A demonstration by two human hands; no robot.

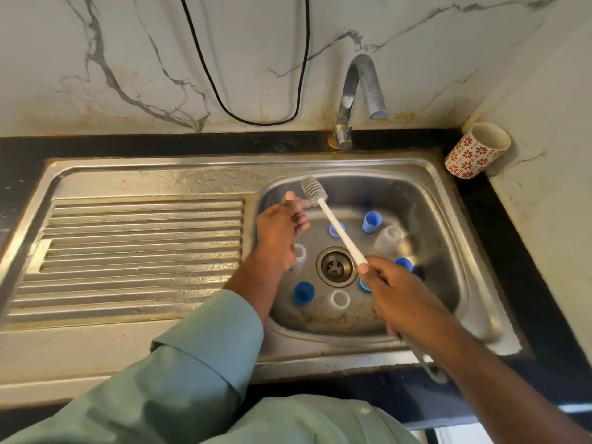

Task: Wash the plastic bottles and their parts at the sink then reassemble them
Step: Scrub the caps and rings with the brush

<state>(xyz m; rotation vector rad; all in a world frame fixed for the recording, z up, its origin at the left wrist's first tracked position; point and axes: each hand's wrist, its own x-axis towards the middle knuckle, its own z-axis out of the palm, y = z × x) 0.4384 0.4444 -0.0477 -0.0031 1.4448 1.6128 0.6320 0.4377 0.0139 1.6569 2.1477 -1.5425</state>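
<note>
Several small plastic parts lie in the steel sink basin [448, 225]: blue caps [303, 292] [371, 222] and clear bottle pieces [387, 239] [339, 302] around the drain [335, 267]. My right hand [394, 293] grips the white handle of a bottle brush [333, 224], whose grey bristle head [314, 191] points up and to the left. My left hand [282, 225] hovers over the basin's left side, blurred, with its fingers near the bristle head; nothing is visible in it. A clear piece [300, 254] is partly hidden behind my left wrist.
The tap [362, 88] stands behind the basin with no water running. A ribbed draining board [141, 248] fills the left side. A red-patterned cup [477, 150] sits on the black counter at the back right corner. A black cable [224, 100] hangs on the marble wall.
</note>
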